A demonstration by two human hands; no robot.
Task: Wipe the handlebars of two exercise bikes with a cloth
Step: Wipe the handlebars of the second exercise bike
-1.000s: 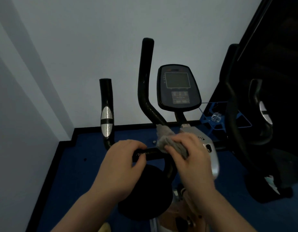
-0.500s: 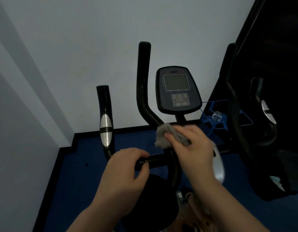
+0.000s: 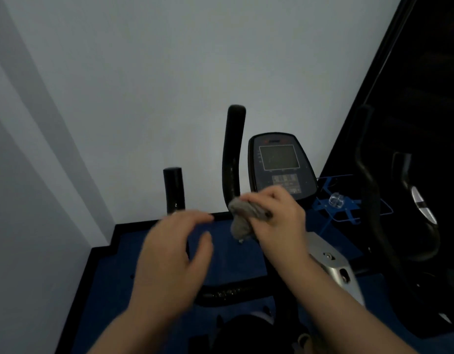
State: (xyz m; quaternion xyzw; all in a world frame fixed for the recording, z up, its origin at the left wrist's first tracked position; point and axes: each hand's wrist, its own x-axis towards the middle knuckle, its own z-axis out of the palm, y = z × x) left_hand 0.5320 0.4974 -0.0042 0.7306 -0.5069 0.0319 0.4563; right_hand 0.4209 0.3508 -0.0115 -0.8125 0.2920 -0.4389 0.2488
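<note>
Pale walls are meeting in a corner on the left, and a blue floor with a black border is lying beneath two exercise bikes. Of the nearer bike, two upright black handlebar ends are showing: the short left post and the taller curved post, both with their long axes running nearly vertical and their tips pointing up toward the wall. A horizontal black crossbar is running left to right below the hands. One console is standing just right of the tall post, its screen facing the camera. The right hand is gripping one grey cloth, bunched, against the lower part of the tall post, with a tail of fabric hanging down. The left hand is blurred, its fingers spread and loosely curved, grasping nothing, hovering above the crossbar in front of the short post's base. At the right edge, the second bike's dark handlebar is curving mostly vertically, with a silver patch on its grip.
</note>
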